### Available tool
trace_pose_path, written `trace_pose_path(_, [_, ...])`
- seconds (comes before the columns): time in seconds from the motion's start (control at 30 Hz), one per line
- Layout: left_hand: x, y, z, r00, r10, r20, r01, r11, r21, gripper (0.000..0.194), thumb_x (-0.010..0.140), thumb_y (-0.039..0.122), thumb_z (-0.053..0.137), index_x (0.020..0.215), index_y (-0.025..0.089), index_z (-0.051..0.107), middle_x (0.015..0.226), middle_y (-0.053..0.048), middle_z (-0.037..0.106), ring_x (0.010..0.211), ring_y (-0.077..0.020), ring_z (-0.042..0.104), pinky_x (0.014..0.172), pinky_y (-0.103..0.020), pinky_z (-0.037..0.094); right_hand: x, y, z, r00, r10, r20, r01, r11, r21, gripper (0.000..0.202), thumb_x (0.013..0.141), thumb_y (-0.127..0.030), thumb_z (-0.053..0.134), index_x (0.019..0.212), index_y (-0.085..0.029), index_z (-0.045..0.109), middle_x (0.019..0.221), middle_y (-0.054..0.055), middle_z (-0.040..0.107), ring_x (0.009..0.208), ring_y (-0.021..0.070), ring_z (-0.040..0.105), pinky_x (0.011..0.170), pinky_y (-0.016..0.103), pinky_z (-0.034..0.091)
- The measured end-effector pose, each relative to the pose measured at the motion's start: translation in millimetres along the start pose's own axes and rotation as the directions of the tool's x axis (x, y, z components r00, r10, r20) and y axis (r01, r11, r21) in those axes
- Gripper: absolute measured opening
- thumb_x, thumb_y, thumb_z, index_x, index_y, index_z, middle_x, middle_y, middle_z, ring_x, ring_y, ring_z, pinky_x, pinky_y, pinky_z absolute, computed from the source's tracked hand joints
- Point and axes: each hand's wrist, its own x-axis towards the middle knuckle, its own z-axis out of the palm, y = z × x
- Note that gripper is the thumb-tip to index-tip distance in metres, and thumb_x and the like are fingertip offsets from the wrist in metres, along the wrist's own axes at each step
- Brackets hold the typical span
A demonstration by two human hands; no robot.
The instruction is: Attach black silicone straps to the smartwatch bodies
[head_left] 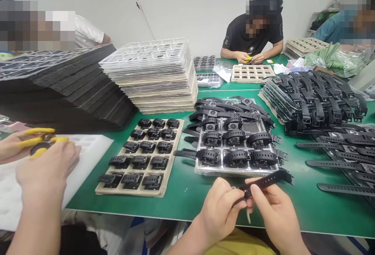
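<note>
Just past the front edge of the table, my left hand (219, 207) and my right hand (275, 210) are both closed on a black smartwatch strap (265, 180). My left fingers pinch its near end, while my right thumb presses on the band and its buckle end sticks out to the right. A thin pale strip (249, 216) hangs between the hands; what it is I cannot tell. Whether a watch case is attached is hidden by my fingers. Right beyond my hands, a clear plastic tray (202, 169) holds several smartwatches (236, 157) with looped black straps.
Left of it lies a beige tray (168, 182) of watches. Tray stacks (164, 91) and black foam sheets (84, 87) rise behind. Strapped watches (322, 95) pile up at right. A co-worker's hands (49, 157) in yellow finger covers work at left; another person (252, 40) sits opposite.
</note>
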Motion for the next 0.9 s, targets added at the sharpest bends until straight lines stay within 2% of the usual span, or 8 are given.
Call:
trace_pose_path(0.23, [0, 0, -1.0, 0.999, 0.029, -0.015, -0.028, 0.999, 0.032, 0.021, 0.108, 0.023, 0.046, 0.124, 0.016, 0.058, 0.078, -0.004, 0.061, 0.067, -0.0174, 0.051, 0.062, -0.03, 0.048, 1, 0, 1, 0.999, 0.032, 0.033, -0.033, 0.999, 0.034, 0.041, 0.081, -0.059, 0.085, 0.091, -0.02, 0.079, 0.06, 0.0, 0.067, 0.051, 0.0165, 0.063, 0.052, 0.027, 0.056])
trace_pose_path(0.4, [6, 2, -5.5, 1.0, 0.024, 0.006, -0.024, 0.994, 0.111, 0.016, 0.104, 0.013, 0.052, 0.109, 0.017, 0.066, 0.075, -0.002, 0.058, 0.065, -0.0154, 0.05, 0.058, -0.026, 0.048, 2, 9, -5, 0.997, -0.006, 0.072, 0.008, 1.0, -0.026, 0.038, 0.089, -0.057, 0.078, 0.097, -0.019, 0.077, 0.064, 0.001, 0.068, 0.055, 0.0181, 0.064, 0.054, 0.028, 0.058])
trace_pose_path(0.47, [6, 4, -6.1, 1.0, -0.002, 0.008, 0.002, 0.997, 0.075, 0.016, 0.104, 0.014, 0.053, 0.108, 0.018, 0.069, 0.074, -0.003, 0.058, 0.066, -0.0153, 0.051, 0.059, -0.026, 0.048, 5, 11, -10, 0.984, -0.115, 0.139, 0.131, 0.985, -0.112, 0.029, 0.097, -0.049, 0.072, 0.101, -0.021, 0.079, 0.069, 0.001, 0.069, 0.057, 0.0176, 0.066, 0.056, 0.027, 0.059])
trace_pose_path(0.53, [2, 6, -3.8, 0.992, -0.129, -0.016, 0.126, 0.985, -0.119, 0.016, 0.106, 0.022, 0.054, 0.108, 0.019, 0.069, 0.076, -0.003, 0.061, 0.068, -0.0154, 0.054, 0.062, -0.026, 0.049, 10, 9, -16, 0.899, -0.311, 0.308, 0.38, 0.904, -0.196, 0.024, 0.102, -0.04, 0.065, 0.113, -0.025, 0.081, 0.08, 0.003, 0.07, 0.066, 0.018, 0.068, 0.062, 0.027, 0.06])
trace_pose_path(0.6, [-4, 8, 1.4, 0.918, -0.396, -0.007, 0.359, 0.84, -0.408, 0.021, 0.107, 0.035, 0.053, 0.108, 0.02, 0.068, 0.085, -0.004, 0.066, 0.074, -0.0157, 0.06, 0.068, -0.027, 0.051, 14, 6, -19, 0.751, -0.464, 0.47, 0.615, 0.75, -0.242, 0.031, 0.104, -0.032, 0.06, 0.13, -0.028, 0.076, 0.095, 0.006, 0.07, 0.082, 0.02, 0.07, 0.073, 0.029, 0.062])
trace_pose_path(0.67, [-9, 10, 7.6, 0.774, -0.629, 0.075, 0.525, 0.571, -0.63, 0.027, 0.105, 0.046, 0.056, 0.107, 0.021, 0.066, 0.091, -0.004, 0.069, 0.079, -0.0155, 0.062, 0.073, -0.026, 0.051, 16, 3, -19, 0.671, -0.503, 0.545, 0.709, 0.65, -0.272, 0.042, 0.104, -0.025, 0.057, 0.145, -0.03, 0.066, 0.104, 0.007, 0.068, 0.093, 0.0203, 0.069, 0.081, 0.029, 0.061])
trace_pose_path(0.73, [-9, 12, 12.4, 0.685, -0.708, 0.172, 0.553, 0.351, -0.756, 0.032, 0.102, 0.052, 0.059, 0.102, 0.02, 0.064, 0.089, -0.003, 0.068, 0.076, -0.0137, 0.06, 0.07, -0.024, 0.049, 16, 2, -18, 0.674, -0.471, 0.569, 0.705, 0.639, -0.307, 0.05, 0.103, -0.02, 0.056, 0.152, -0.032, 0.057, 0.105, 0.005, 0.068, 0.094, 0.0184, 0.067, 0.082, 0.026, 0.06])
trace_pose_path(0.9, [4, 12, 15.1, 0.665, -0.685, 0.299, 0.463, 0.064, -0.884, 0.035, 0.1, 0.054, 0.062, 0.093, 0.021, 0.056, 0.067, 0.004, 0.057, 0.06, -0.0091, 0.047, 0.059, -0.019, 0.037, 13, 2, -13, 0.714, -0.391, 0.58, 0.66, 0.653, -0.372, 0.063, 0.098, -0.017, 0.06, 0.156, -0.036, 0.048, 0.096, 0.0, 0.068, 0.086, 0.0174, 0.065, 0.079, 0.026, 0.06])
